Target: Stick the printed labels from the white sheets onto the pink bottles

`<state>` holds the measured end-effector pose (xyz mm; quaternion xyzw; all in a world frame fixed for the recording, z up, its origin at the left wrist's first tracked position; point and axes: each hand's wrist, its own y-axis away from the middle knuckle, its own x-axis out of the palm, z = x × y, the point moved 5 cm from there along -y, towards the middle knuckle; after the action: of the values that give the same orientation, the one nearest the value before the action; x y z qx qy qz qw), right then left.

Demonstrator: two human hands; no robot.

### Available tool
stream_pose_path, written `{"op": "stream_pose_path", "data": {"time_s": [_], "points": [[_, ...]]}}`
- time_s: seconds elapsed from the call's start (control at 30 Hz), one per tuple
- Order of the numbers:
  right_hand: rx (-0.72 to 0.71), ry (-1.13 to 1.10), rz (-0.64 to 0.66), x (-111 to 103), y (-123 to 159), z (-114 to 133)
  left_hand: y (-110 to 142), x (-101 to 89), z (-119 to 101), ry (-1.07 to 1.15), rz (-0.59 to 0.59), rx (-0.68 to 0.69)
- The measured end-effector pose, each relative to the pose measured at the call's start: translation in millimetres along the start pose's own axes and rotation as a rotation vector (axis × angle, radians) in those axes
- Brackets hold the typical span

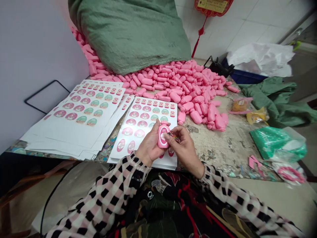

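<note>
A small pink toy-like bottle (164, 125) with a flared cap stands upright in my left hand (149, 145), whose fingers and thumb close round its left side and back. On its front is an oval pink-and-white sticker (163, 132) with lettering. My right hand (186, 148) reaches the bottle from the right, its thumb pressed on the sticker and its fingers curled behind. Something small and multicoloured shows by these fingers, too small to name. Under both hands lies a sticker sheet (127, 131) with rows of pink and green labels, partly hidden by my hands.
A stack of sticker sheets (58, 132) lies on the left. Behind, a heap of pink bottles (173, 81) spills from a green sack (133, 36). To the right are a green plastic packet (269, 142), pink-handled scissors (255, 163) and a pink tape roll (291, 174).
</note>
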<state>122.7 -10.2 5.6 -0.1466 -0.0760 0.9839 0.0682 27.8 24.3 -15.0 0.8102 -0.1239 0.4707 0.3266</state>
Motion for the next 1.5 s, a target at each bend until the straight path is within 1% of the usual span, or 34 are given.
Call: {"op": "stream_pose_path", "data": {"time_s": [0.1,0.17,0.3,0.37,0.43,0.53,0.6,0.67,0.77,0.83,0.97,1.07,1.17,1.27,1.33,1.43,1.5], "points": [[0.037,-0.150,0.037,7,5,0,1,-0.5,1,0.026,-0.041,0.025],[0.072,-0.226,0.030,8,4,0,3,0.5,2,-0.011,-0.022,0.032],[0.149,-0.290,-0.062,6,-2,-4,5,2.0,6,-0.194,0.031,0.045],[0.197,-0.312,-0.052,8,-5,-6,5,1.1,7,-0.294,0.038,0.054],[0.267,-0.354,0.013,13,-6,-8,5,-0.4,7,-0.381,0.029,0.061],[0.370,-0.433,0.143,20,-5,-11,7,-2.5,4,-0.467,-0.011,0.099],[0.392,-0.477,0.190,21,-5,-11,11,-2.1,1,-0.506,0.005,0.112],[0.389,-0.506,0.176,20,-5,-10,16,-0.6,0,-0.550,0.068,0.110],[0.373,-0.505,0.067,14,-7,-11,27,0.5,-3,-0.616,0.165,0.132],[0.348,-0.500,0.001,10,-7,-11,33,0.0,-4,-0.631,0.197,0.146],[0.289,-0.487,-0.022,12,-7,-11,37,0.6,-2,-0.672,0.203,0.142],[0.226,-0.387,-0.024,14,-7,-10,37,0.5,-1,-0.702,0.143,0.160],[0.175,-0.301,-0.065,12,-8,-7,38,-1.3,0,-0.782,0.088,0.173],[0.180,-0.335,-0.096,9,-10,-6,40,-0.5,1,-0.877,0.120,0.186],[0.201,-0.382,-0.084,9,-11,-6,42,1.2,1,-0.900,0.144,0.204],[0.214,-0.435,-0.035,9,-11,-4,44,4.4,1,-0.888,0.167,0.237],[0.193,-0.447,-0.024,9,-10,-2,44,5.3,2,-0.843,0.168,0.265]]}}
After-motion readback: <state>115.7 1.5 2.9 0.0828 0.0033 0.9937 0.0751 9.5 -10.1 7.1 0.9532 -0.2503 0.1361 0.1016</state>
